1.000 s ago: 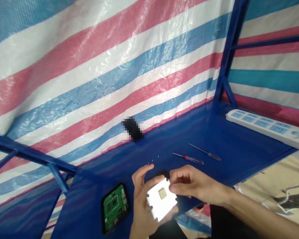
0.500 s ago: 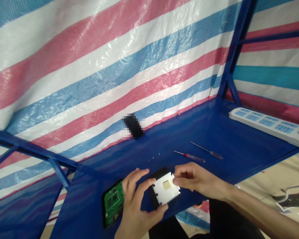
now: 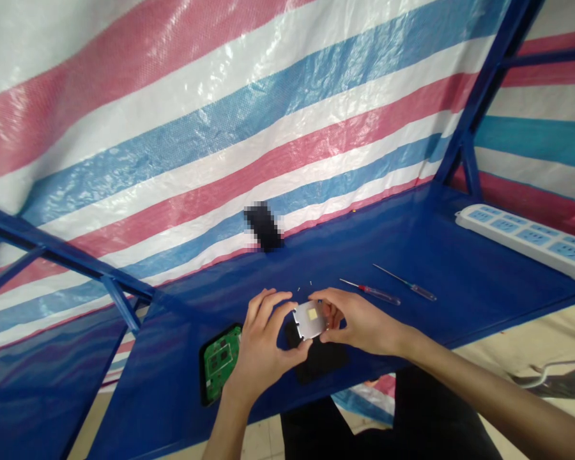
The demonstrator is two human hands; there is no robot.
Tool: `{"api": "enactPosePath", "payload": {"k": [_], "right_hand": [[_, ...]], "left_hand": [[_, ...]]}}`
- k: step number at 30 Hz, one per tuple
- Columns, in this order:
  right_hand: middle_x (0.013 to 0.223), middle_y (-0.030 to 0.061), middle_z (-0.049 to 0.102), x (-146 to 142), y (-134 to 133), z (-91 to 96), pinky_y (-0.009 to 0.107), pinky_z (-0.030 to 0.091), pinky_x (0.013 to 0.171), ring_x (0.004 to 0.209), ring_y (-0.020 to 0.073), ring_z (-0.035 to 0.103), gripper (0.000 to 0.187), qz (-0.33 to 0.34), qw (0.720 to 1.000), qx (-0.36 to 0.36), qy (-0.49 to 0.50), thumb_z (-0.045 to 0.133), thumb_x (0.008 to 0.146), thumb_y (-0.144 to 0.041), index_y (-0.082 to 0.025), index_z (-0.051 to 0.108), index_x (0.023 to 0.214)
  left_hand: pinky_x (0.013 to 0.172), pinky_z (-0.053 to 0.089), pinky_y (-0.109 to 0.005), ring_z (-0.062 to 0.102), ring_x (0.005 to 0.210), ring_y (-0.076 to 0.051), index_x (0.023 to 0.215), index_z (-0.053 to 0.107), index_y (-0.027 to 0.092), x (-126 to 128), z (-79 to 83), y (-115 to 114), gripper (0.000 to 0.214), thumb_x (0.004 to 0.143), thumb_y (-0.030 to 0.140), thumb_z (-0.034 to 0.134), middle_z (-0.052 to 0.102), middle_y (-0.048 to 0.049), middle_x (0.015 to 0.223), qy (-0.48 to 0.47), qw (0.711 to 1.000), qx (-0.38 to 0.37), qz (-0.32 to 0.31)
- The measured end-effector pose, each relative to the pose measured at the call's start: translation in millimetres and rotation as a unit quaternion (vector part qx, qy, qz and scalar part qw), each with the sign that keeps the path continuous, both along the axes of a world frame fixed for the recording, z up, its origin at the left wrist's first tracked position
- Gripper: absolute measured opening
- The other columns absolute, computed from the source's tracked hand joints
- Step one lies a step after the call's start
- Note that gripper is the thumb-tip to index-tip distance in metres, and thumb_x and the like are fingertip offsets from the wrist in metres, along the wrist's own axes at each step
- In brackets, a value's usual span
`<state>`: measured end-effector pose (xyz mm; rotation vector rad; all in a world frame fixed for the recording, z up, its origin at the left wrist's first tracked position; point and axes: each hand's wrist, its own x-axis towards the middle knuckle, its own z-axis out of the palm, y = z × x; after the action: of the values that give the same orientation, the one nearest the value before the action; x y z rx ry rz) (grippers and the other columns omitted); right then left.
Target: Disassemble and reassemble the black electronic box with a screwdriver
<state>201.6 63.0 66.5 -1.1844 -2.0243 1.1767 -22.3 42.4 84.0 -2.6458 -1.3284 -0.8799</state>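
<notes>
Between both hands I hold a thin silvery metal plate [image 3: 305, 324] with notched edges and a pale square pad [image 3: 313, 314] on its face. The fingers and thumb of my left hand [image 3: 267, 335] grip its left side. My right hand [image 3: 352, 319] is closed on its right side, some fingertips hidden behind it. The plate is tilted above a black case part [image 3: 323, 363] lying on the blue table. To the left of my left hand lies a black case with a green circuit board [image 3: 219, 361], partly covered by that hand.
Two screwdrivers with clear handles, one red-collared [image 3: 378, 294] and one greenish [image 3: 419, 292], lie right of my hands. Small screws [image 3: 310, 283] lie beyond the plate. A white power strip [image 3: 522, 236] stands at the right. Striped sheeting [image 3: 268, 147] and blue frame posts [image 3: 483, 96] bound the table.
The plate has been lifted from over the black case part and tilted up, away from me. My right hand has moved forward with it; more of the black part shows.
</notes>
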Motion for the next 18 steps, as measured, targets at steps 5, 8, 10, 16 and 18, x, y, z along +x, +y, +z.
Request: {"api": "enactPosePath", "payload": {"k": [5,8,10,16,18], "right_hand": [[0.100,0.0034,0.059,-1.1,1.9,-5.2,0.031,0.054,0.071,0.075,0.0162,0.062,0.052,0.036,0.994,0.051,-0.084,0.078,0.071,-0.020,-0.021,0.061,0.120],[0.109,0.0066,0.057,-1.5,1.9,-7.8,0.037,0.053,0.080,0.090,0.0225,0.063,0.048,0.066,0.982,0.096,-0.146,0.078,0.072,-0.024,-0.022,0.064,0.117],[0.114,0.0088,0.057,-2.9,2.4,-11.0,0.040,0.053,0.084,0.098,0.0256,0.062,0.045,0.085,0.976,0.111,-0.169,0.077,0.072,-0.025,-0.021,0.065,0.116],[0.122,0.0115,0.055,-9.1,3.8,-17.5,0.048,0.050,0.095,0.112,0.0312,0.056,0.044,0.111,0.963,0.141,-0.201,0.077,0.073,-0.029,-0.020,0.067,0.115],[0.122,0.0118,0.055,-9.8,3.8,-16.9,0.050,0.049,0.096,0.112,0.0323,0.055,0.044,0.115,0.961,0.145,-0.207,0.077,0.074,-0.031,-0.020,0.067,0.115]], "left_hand": [[0.103,0.047,-0.053,0.052,0.121,-0.033,0.109,0.062,0.022,-4.8,-22.7,-10.6,0.041,0.070,0.020,0.074,0.063,-0.0089,0.122,-0.024,0.997,-0.066,0.034],[0.099,0.051,-0.051,0.054,0.120,-0.033,0.107,0.063,0.022,-5.8,-36.0,-16.5,0.041,0.068,0.017,0.075,0.062,-0.0091,0.121,-0.030,0.994,-0.097,0.050],[0.098,0.053,-0.050,0.054,0.121,-0.033,0.106,0.062,0.022,-5.4,-43.1,-19.1,0.041,0.067,0.015,0.075,0.063,-0.0087,0.121,-0.035,0.991,-0.118,0.058],[0.099,0.054,-0.050,0.057,0.123,-0.032,0.103,0.061,0.023,-5.2,-55.0,-22.6,0.041,0.066,0.012,0.074,0.065,-0.0076,0.117,-0.049,0.983,-0.166,0.067],[0.099,0.054,-0.049,0.059,0.120,-0.030,0.104,0.060,0.023,-5.8,-56.6,-23.5,0.042,0.066,0.013,0.073,0.066,-0.0066,0.116,-0.053,0.980,-0.178,0.069]]}}
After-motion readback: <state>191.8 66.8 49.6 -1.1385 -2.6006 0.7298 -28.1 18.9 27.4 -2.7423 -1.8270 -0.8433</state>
